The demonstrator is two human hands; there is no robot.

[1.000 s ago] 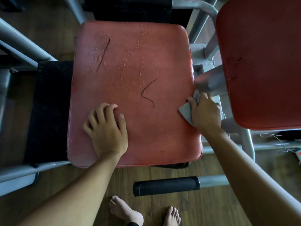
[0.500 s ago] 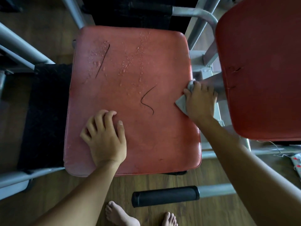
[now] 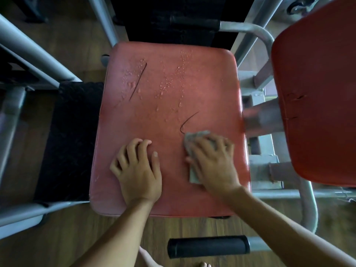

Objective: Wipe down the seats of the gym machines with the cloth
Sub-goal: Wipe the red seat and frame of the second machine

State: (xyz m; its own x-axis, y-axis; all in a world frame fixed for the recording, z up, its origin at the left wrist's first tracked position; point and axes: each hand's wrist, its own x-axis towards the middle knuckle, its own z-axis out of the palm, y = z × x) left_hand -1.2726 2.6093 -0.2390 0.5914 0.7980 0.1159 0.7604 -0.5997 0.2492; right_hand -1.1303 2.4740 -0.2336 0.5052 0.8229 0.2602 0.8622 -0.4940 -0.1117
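We press the cloth, its length running front-to-back on the red seat, under our flat right hand; our left hand rests alongside, loosely curled, empty.

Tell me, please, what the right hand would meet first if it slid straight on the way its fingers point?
Probably the curved dark mark in the seat, just beyond the cloth under the right hand; then the water droplets.
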